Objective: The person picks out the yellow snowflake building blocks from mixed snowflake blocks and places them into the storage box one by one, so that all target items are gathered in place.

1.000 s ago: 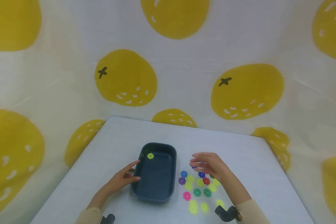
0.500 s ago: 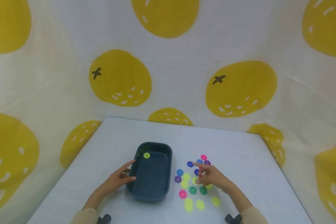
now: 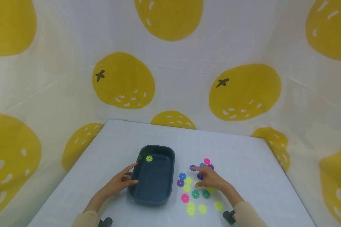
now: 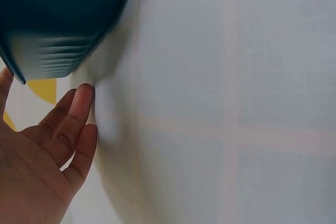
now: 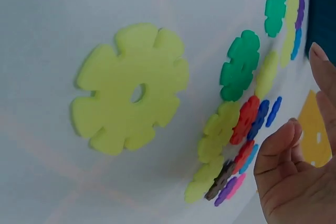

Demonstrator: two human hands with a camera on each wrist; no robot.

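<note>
My left hand [image 3: 115, 185] is at the left rim of a dark blue tray [image 3: 152, 186], index finger and thumb touching the edge. In the left wrist view, the other fingers [image 4: 79, 114] extend loosely below the tray's ribbed wall. A yellow-green flower-shaped disc [image 3: 149, 158] lies inside toward the far end. Over the scattered plastic discs hovers my right hand [image 3: 211, 179], index finger extended to a dark blue disc [image 5: 274, 112] and partly covering it; contact cannot be told. Its thumb stands apart, the other fingers are curled, and I see nothing held.
Right of the tray lie several flat notched discs, including green [image 3: 195, 194], pink [image 3: 185, 198], purple [image 3: 180, 183] and yellow-green [image 3: 202, 209] ones; some overlap. A white cloth covers the table [image 3: 230, 148]. Behind hangs a fruit-patterned curtain [image 3: 182, 85].
My right hand has come down from above the discs, its index finger straightening toward the dark blue disc, then shifted slightly left. The left hand stays at the tray; the head view has shifted slightly.
</note>
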